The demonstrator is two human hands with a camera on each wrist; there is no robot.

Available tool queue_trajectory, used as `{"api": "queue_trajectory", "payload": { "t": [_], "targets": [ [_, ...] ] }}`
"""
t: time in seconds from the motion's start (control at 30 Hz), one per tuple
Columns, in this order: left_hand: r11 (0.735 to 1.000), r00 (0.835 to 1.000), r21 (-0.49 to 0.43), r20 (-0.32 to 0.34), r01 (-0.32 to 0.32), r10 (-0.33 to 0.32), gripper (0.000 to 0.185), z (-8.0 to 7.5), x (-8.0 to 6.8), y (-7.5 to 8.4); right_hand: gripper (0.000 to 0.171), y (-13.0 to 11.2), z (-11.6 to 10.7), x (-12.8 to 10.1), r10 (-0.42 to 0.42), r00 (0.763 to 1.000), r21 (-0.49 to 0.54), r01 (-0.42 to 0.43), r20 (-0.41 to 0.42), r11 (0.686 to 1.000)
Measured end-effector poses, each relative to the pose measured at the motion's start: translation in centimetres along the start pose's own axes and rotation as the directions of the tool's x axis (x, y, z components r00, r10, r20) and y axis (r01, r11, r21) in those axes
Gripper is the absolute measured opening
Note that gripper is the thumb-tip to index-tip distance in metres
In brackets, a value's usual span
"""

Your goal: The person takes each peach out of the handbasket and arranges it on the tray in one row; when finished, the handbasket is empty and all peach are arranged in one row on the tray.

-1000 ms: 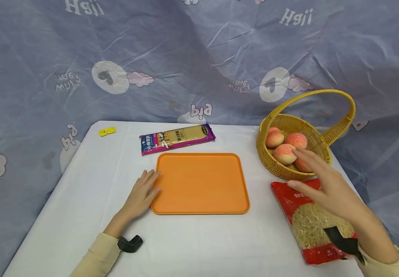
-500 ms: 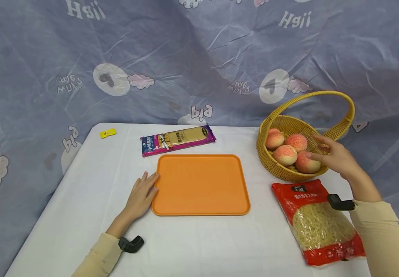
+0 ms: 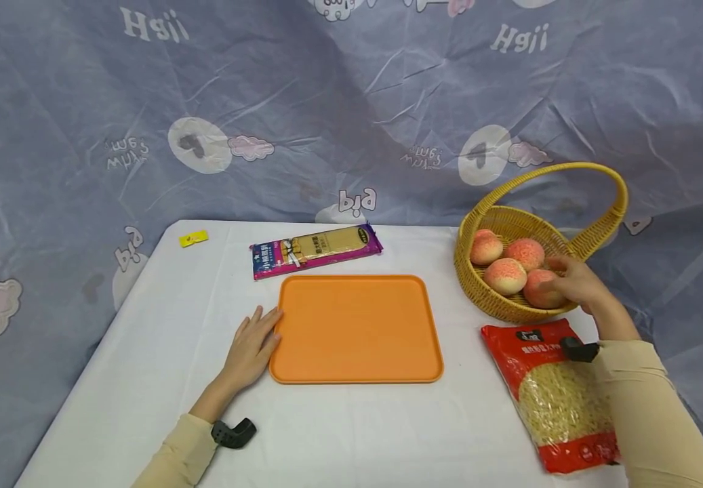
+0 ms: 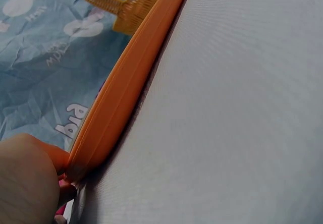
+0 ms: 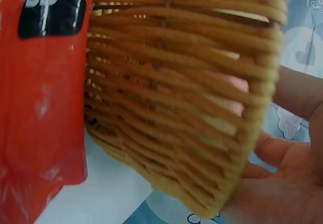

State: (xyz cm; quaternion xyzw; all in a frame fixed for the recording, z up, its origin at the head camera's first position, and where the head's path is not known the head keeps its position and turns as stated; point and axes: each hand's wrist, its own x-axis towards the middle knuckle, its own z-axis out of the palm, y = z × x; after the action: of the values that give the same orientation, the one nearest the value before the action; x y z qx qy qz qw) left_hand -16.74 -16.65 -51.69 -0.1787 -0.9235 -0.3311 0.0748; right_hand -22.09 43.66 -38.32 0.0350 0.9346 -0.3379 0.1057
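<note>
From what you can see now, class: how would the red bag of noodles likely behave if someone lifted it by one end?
The red bag of noodles looks like soft plastic film, so it would probably sag rather than stay flat. The loose pieces showing through its clear window may slide toward the lower end. Its glossy surface could be somewhat slippery for bare hands.

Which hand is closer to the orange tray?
Left. The left hand lies flat on the table with its fingertips against the orange tray, at its left edge. The right hand is far off to the right, reaching into the basket onto a peach.
</note>
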Motion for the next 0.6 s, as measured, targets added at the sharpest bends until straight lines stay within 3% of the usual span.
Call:
{"api": "queue_trajectory", "payload": {
  "t": [0.23, 0.33, 0.6],
  "targets": [
    [1.000, 1.000, 0.003, -0.008, -0.001, 0.001, 0.047, 0.0, 0.0, 0.0, 0.067, -0.3, 0.7, 0.6, -0.023, 0.997, -0.197, 0.009, -0.069, 0.980],
    [1.000, 1.000, 0.000, -0.003, 0.001, -0.001, 0.047, 0.0, -0.1, 0.0, 0.064, -0.4, 0.9, 0.3, -0.015, 0.994, -0.234, -0.011, -0.110, 0.972],
    [1.000, 1.000, 0.008, -0.002, 0.003, -0.003, 0.047, 0.0, 0.0, 0.1, 0.082, -1.3, 0.4, -1.9, 0.057, 0.968, -0.142, -0.094, -0.245, 0.985]
  ]
}}
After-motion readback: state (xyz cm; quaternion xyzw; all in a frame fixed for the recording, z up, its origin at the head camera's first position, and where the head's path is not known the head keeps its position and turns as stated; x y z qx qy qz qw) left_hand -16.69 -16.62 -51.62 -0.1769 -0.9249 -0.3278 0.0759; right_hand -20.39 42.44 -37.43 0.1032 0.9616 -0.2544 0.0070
